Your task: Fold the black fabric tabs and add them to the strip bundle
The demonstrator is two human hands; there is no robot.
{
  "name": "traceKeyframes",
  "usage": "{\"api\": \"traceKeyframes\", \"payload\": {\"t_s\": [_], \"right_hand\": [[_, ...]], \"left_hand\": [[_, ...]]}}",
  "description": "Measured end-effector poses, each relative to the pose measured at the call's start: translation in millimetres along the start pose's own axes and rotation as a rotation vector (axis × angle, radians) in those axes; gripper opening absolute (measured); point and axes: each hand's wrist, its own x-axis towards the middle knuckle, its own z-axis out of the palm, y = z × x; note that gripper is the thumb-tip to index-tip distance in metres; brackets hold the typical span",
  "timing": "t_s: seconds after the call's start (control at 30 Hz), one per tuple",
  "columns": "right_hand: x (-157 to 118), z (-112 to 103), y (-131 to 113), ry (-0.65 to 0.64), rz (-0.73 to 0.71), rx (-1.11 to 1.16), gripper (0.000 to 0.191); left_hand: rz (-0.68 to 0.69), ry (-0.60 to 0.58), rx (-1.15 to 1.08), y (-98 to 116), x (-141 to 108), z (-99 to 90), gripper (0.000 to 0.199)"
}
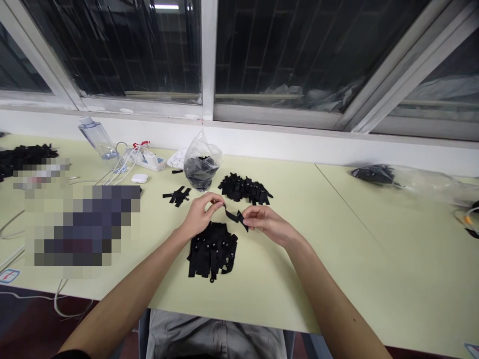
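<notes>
Between my hands runs a short black fabric strap (232,216), slightly curved and held above the table. My left hand (202,213) pinches its left end between thumb and fingertips. The other end, which looks folded over, is pinched by my right hand (267,223). Just below lies a pile of black straps (212,254), some with small white marks. Beyond my hands is a second heap of black straps (245,189). A few loose black strips (177,196) lie to the left, near a clear plastic bag (202,172) with dark pieces inside.
On the pale yellow table (337,234), left of the bag, are a white power strip (149,160) with cables, a white earbud case (139,178) and a clear bottle (98,139). Another bag of black pieces (374,174) lies back right. Windows (318,55) stand behind.
</notes>
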Motion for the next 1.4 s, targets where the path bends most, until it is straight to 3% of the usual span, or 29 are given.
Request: {"api": "traceKeyframes", "payload": {"t_s": [0.17,0.33,0.4,0.47,0.63,0.73,1.0,1.4], "right_hand": [[0.6,13.3,0.0,-0.147,0.017,-0.077,0.025],[-7.0,26.9,-13.4,-0.384,0.077,-0.126,0.041],[-8.9,25.8,-17.0,-0.391,0.071,-0.148,0.041],[-7.7,22.9,-15.9,-0.273,-0.004,-0.180,0.033],[3.2,28.9,-0.4,0.224,-0.319,-0.265,0.020],[6.2,41.4,5.6,0.373,-0.467,-0.439,0.012],[9.6,52.7,13.3,0.447,-0.627,-0.556,0.008],[6.7,58.6,11.6,0.549,-0.635,-0.571,0.012]], "left_hand": [[0.009,0.121,-0.017,-3.6,0.8,0.3,0.017],[0.015,0.093,-0.035,-3.6,-0.9,4.4,0.018],[0.024,0.073,-0.035,-3.5,-1.5,5.3,0.018],[0.039,0.056,-0.026,-3.3,-1.8,6.1,0.018],[0.088,0.012,0.004,-0.2,-2.7,8.7,0.015],[0.089,-0.008,0.005,2.0,-3.6,10.9,0.015],[0.021,-0.004,-0.026,4.1,-6.5,18.0,0.014],[-0.001,0.025,-0.080,10.3,-8.7,26.9,0.016]]}}
